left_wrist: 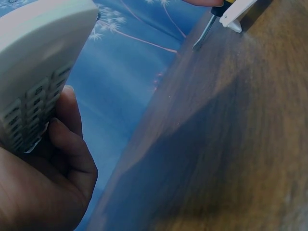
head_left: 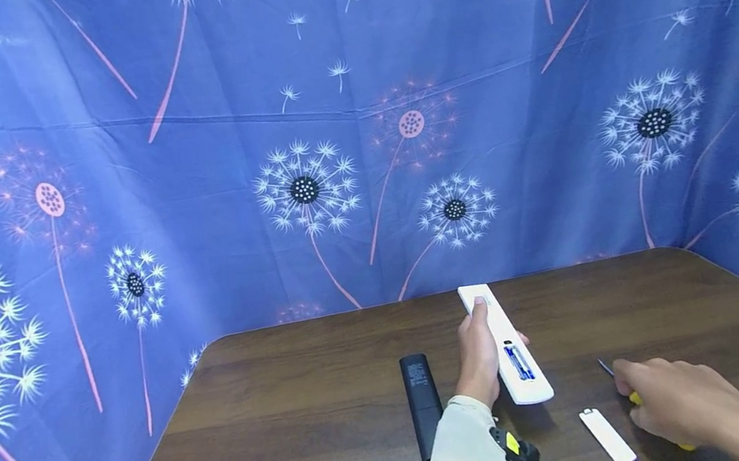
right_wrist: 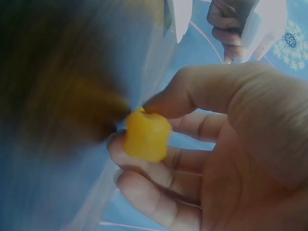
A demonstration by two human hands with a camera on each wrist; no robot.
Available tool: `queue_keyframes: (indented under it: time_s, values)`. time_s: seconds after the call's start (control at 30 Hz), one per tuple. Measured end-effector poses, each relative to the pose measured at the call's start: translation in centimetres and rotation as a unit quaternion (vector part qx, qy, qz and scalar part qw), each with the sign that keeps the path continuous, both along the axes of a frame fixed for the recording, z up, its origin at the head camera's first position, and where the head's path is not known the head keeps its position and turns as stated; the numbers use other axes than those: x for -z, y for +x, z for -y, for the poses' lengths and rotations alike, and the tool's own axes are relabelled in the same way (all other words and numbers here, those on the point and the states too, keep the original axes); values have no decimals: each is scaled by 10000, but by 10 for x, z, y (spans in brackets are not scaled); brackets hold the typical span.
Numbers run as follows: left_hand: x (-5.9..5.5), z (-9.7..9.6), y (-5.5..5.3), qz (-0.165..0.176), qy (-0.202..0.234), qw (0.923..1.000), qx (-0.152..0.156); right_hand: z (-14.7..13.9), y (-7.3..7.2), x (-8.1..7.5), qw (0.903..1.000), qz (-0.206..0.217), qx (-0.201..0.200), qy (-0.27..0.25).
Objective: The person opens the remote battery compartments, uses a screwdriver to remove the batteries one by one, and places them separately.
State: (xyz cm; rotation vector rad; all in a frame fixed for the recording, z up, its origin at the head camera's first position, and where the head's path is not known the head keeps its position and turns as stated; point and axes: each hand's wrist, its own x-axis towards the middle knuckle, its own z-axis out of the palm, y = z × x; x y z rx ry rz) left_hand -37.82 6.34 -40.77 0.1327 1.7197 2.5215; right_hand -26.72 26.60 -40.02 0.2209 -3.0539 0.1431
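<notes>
My left hand (head_left: 479, 359) grips a white remote control (head_left: 500, 324) tilted above the table, its back turned up. The battery compartment is uncovered, and blue batteries (head_left: 519, 363) lie in it. The button side of the remote shows in the left wrist view, fingers curled beneath. At the right, my right hand (head_left: 691, 401) holds a screwdriver (right_wrist: 147, 137) by its yellow handle. Its metal tip points forward, low over the table; most of the handle is hidden by the hand in the head view. Between the hands, the white battery cover (head_left: 607, 436) lies on the table.
A black remote control (head_left: 422, 397) lies on the brown wooden table (head_left: 283, 416), left of my left forearm. A black wrist device with a yellow mark (head_left: 516, 450) is on that forearm. Blue dandelion-print cloth (head_left: 365, 207) rises behind the table and along both sides.
</notes>
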Motion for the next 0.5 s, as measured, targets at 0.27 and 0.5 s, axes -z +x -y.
queue_keyframes:
  time_s: [0.27, 0.5]
  values:
    - [-2, 0, 1, -15, -52, 10000, 40, -3, 0, -1, 9998, -160, -81, -63]
    - [-1, 1, 0, 18, -122, 9999, 53, 0, 0, -3, 9995, -96, 69, -304]
